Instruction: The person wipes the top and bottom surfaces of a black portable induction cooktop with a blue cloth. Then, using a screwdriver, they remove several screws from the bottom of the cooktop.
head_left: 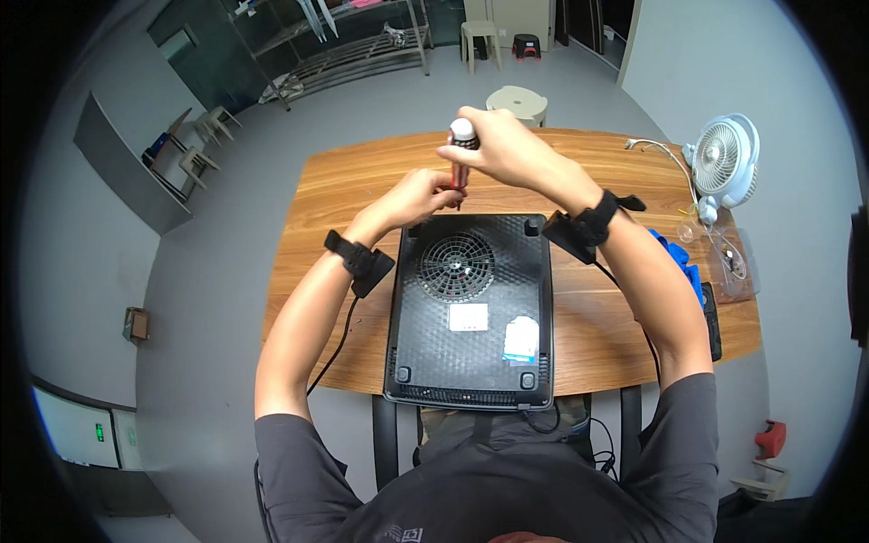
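The right hand (501, 145) wraps closed around the top of a screwdriver (462, 161) with a red shaft grip and a pale cap, holding it upright. The left hand (422, 195) sits just below, fingers pinched around the lower shaft near the tip to steady it. The tip meets the far edge of a black appliance (471, 312) lying base-up on the wooden tabletop (335, 195), close to its upper left corner.

As a judgement, the work looks to be at an early or middle stage: the base panel sits flush on the housing, with round vent grille, labels and corner feet all in place, and no loose screws can be made out beside it. Whether the screw under the tip is in or out cannot be told.

Both forearms reach forward from the lower edge, elbows spread, each wrist wearing a black strap with a small box. The right wrist is raised and bent down over the tool; the left lies lower, nearly level.

To the right stand a small white fan (724, 161), a clear plastic tray (731, 262) and something blue (679, 262).
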`<control>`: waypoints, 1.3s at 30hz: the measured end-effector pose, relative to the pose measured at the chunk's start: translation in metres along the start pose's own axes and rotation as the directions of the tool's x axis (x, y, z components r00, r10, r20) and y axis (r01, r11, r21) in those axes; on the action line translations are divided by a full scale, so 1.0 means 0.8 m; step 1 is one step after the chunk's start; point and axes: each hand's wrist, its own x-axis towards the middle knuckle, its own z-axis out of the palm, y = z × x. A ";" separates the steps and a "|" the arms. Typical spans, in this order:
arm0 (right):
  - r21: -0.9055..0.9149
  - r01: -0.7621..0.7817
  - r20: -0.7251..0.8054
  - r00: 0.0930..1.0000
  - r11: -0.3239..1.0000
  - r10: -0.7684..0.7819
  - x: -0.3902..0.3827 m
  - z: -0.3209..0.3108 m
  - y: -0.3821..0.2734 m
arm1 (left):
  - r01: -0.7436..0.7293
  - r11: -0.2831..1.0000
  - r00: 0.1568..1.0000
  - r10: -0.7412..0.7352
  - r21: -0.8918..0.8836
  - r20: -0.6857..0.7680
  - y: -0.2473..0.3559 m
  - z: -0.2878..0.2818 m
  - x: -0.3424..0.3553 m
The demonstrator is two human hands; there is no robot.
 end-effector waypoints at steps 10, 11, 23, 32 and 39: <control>0.030 0.043 0.100 0.994 0.999 -0.046 0.055 0.098 -0.019 | 0.302 0.951 0.953 -0.303 0.056 -0.003 -0.048 -0.031 -0.064; 0.022 0.050 0.100 0.994 0.998 -0.052 0.059 0.102 -0.020 | 0.284 0.957 0.959 -0.284 0.059 -0.009 -0.051 -0.033 -0.064; -0.024 0.040 0.171 0.985 0.999 -0.035 0.074 0.112 -0.026 | 0.227 0.973 0.971 -0.223 0.033 -0.088 -0.087 -0.021 -0.065; 0.021 -0.005 0.196 0.981 1.000 0.001 0.074 0.116 -0.040 | 0.222 0.975 0.967 -0.216 0.027 -0.137 -0.091 -0.023 -0.078; -0.016 0.012 0.193 0.981 1.000 -0.008 0.078 0.119 -0.037 | 0.180 0.983 0.972 -0.174 0.021 -0.158 -0.088 -0.022 -0.082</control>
